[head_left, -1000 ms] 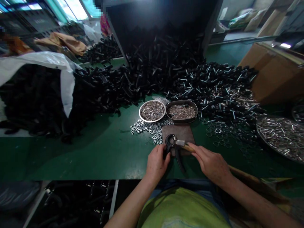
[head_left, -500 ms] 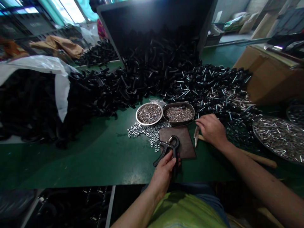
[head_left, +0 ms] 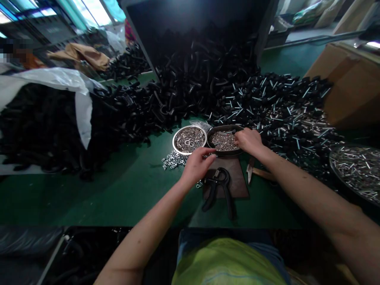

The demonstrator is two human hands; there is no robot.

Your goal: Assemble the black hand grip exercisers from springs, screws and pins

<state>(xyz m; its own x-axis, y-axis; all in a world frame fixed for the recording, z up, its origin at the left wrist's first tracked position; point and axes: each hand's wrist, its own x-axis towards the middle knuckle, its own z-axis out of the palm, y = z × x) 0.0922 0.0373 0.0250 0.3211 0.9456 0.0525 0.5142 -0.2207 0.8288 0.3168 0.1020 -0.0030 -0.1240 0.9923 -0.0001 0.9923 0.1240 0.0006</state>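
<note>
A black hand grip strengthener (head_left: 228, 194) with a metal spring lies on a brown square plate (head_left: 240, 184), its handles pointing towards me. My left hand (head_left: 197, 164) is above it, over the loose nuts (head_left: 172, 160), thumb and fingers apart and nothing visible between them. Small metal pieces fill the dark oval tin (head_left: 225, 141). My right hand (head_left: 248, 139) reaches over that tin's right side, fingertips drawn together at the pieces; what they pinch is hidden. Left of the tin stands a round metal bowl (head_left: 174, 145) with pins and rings.
A hammer (head_left: 249, 172) lies under my right forearm, its handle partly hidden. Black handles (head_left: 154, 105) are heaped across the back and left. Black parts with metal rods (head_left: 285, 95) lie at right, beside a cardboard box (head_left: 353, 85) and a basin of metal pins (head_left: 353, 168).
My left hand has let go of the grip strengthener, now lying on the plate, and moved up to the nuts. My right hand has moved from beside the hammer to the oval tin.
</note>
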